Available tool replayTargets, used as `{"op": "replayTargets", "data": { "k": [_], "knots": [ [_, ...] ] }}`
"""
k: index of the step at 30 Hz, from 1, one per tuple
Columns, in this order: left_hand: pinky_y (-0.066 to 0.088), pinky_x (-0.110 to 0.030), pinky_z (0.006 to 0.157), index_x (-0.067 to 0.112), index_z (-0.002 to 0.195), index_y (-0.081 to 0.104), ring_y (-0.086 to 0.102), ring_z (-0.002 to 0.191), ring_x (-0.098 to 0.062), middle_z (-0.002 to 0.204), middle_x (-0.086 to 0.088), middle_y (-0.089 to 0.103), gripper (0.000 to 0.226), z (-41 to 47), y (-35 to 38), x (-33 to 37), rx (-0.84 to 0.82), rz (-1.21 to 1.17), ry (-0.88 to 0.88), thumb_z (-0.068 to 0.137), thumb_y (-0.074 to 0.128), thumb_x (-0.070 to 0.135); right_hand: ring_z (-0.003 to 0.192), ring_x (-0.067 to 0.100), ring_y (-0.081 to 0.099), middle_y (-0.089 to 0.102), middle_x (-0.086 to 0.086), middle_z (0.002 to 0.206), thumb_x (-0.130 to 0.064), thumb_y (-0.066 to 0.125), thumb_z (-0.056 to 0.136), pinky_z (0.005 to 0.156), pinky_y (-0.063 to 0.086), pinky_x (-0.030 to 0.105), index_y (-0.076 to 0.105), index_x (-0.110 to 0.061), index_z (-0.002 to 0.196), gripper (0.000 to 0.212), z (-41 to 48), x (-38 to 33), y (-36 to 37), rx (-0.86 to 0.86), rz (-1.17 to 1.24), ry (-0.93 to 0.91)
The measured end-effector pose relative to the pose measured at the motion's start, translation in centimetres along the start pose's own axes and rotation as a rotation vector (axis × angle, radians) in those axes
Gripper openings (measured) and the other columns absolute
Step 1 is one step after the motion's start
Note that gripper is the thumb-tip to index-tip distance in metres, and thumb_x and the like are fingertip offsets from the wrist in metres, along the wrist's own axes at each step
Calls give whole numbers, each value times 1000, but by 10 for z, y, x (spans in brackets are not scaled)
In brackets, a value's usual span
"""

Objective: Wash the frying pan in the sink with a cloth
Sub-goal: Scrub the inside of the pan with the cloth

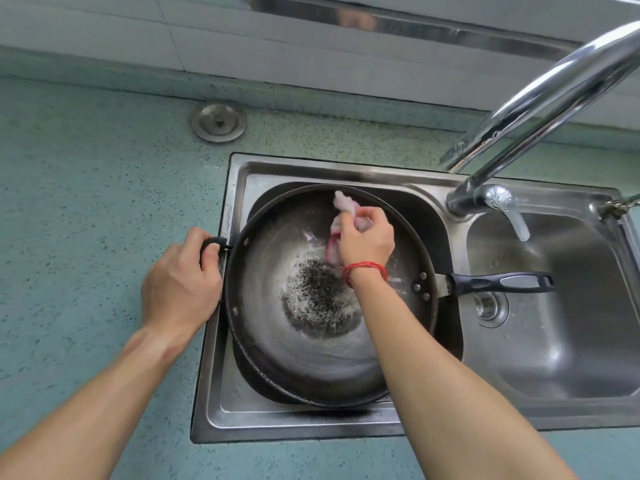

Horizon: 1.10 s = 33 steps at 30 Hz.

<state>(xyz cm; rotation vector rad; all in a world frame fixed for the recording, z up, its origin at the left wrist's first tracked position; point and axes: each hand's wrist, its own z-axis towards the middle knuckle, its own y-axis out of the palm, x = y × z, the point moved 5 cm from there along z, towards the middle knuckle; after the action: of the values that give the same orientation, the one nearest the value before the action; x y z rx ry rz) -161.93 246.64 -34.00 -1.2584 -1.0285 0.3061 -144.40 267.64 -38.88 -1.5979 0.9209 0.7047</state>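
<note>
A large dark frying pan (pixel 304 344) fills the left basin of the steel sink (pixel 221 403), with a patch of black specks and suds in its middle. Its long black handle (pixel 502 283) points right over the other basin. My left hand (pixel 180 282) grips the small loop handle on the pan's left rim. My right hand (pixel 365 237), with a red string at the wrist, is closed on a pale pink cloth (pixel 343 209) pressed against the pan's far inner wall.
A chrome faucet (pixel 540 109) arches over from the upper right, its spout above the right basin (pixel 561 323), which has a drain strainer. A round metal cap (pixel 218 122) sits on the speckled teal counter (pixel 86 202) behind the sink. A tiled wall runs along the back.
</note>
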Motion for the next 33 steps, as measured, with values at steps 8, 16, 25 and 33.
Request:
{"op": "replayTargets", "data": {
  "k": [8,16,25,33],
  "knots": [
    [36,-36,60,17,95,48,51,67,-31,76,-10,58,17,2,1,-2,4,20,45,102,41,31,63,20,67,71,3,76,-28,77,75,60,58,34,62,-26,77,16,-5,-9,32,187,615,456],
    [35,-36,61,17,95,47,50,65,-29,73,-8,56,17,1,1,-1,20,16,58,103,40,30,59,22,68,71,2,74,-44,74,80,47,56,35,62,-24,76,23,-30,-31,63,38,526,422],
    [36,-38,63,18,96,46,52,71,-34,81,-15,59,16,1,3,-2,33,28,37,102,38,31,73,5,63,69,-9,76,-54,61,86,64,49,18,66,-25,85,30,-94,-26,72,-405,-6,-30],
    [36,-39,64,17,98,47,55,78,-37,89,-20,63,20,1,5,-3,32,19,10,103,38,33,65,14,70,71,0,63,-65,55,85,73,60,42,66,-20,79,46,-142,4,50,-837,-145,-116]
  ]
}}
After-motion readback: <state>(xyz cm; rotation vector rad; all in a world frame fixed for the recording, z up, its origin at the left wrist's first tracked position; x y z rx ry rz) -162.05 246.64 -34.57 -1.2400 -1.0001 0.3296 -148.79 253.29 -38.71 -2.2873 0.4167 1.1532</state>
